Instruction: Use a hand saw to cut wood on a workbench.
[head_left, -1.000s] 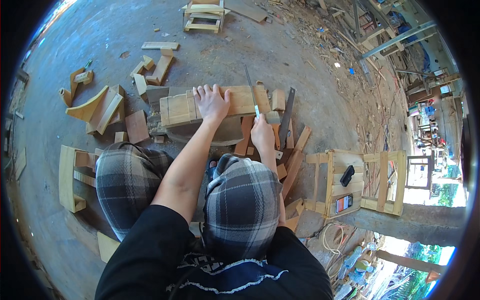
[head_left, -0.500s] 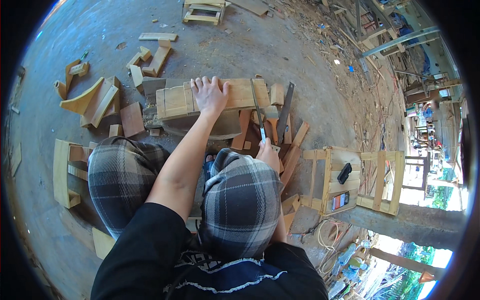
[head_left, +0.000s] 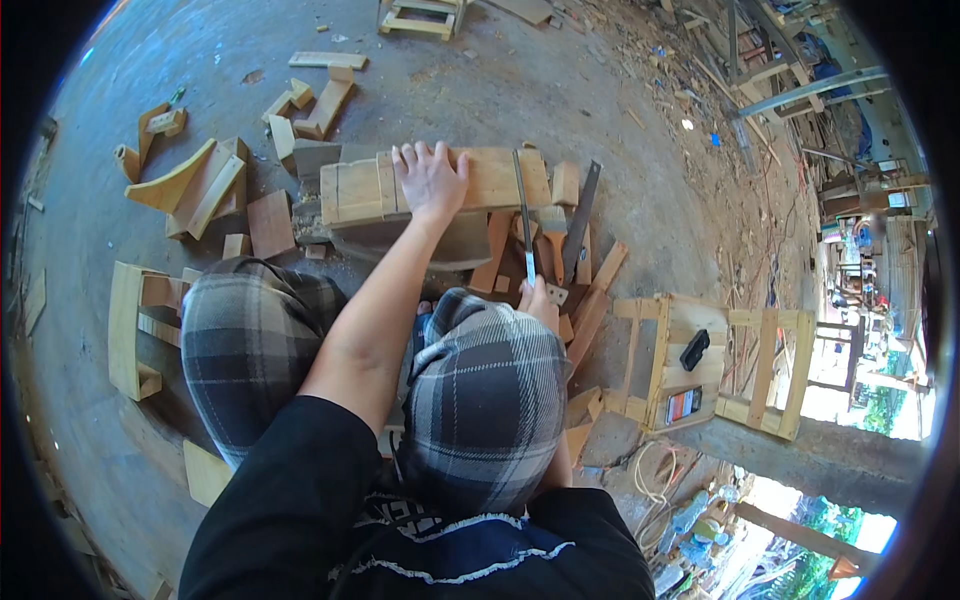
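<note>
My left hand point(head_left: 432, 184) lies flat with its fingers apart on top of a pale wooden block point(head_left: 500, 178), with the arm stretched between my knees. In my right hand point(head_left: 541, 303), partly hidden by my right knee, is the lower end of a saw point(head_left: 524, 213). Its thin dark blade appears edge-on across the block, near the right end. The grip is mostly hidden by my fingers. A grey curved support point(head_left: 420, 246) shows under the block. Beside the block's right end lie another handsaw point(head_left: 580, 220), a wide brush point(head_left: 554, 238) and a small wood piece point(head_left: 565, 184).
Reddish wood strips point(head_left: 597, 308) lie by my right knee. A slatted wooden stool point(head_left: 687, 350) at the right carries a phone point(head_left: 683, 404) and a black object point(head_left: 694, 349). Curved wooden parts point(head_left: 180, 180) and a wooden frame point(head_left: 125, 330) lie at the left on the concrete floor.
The whole view has shifted slightly. My left hand stays spread on the block and my right hand keeps the saw; any saw movement is too small to tell.
</note>
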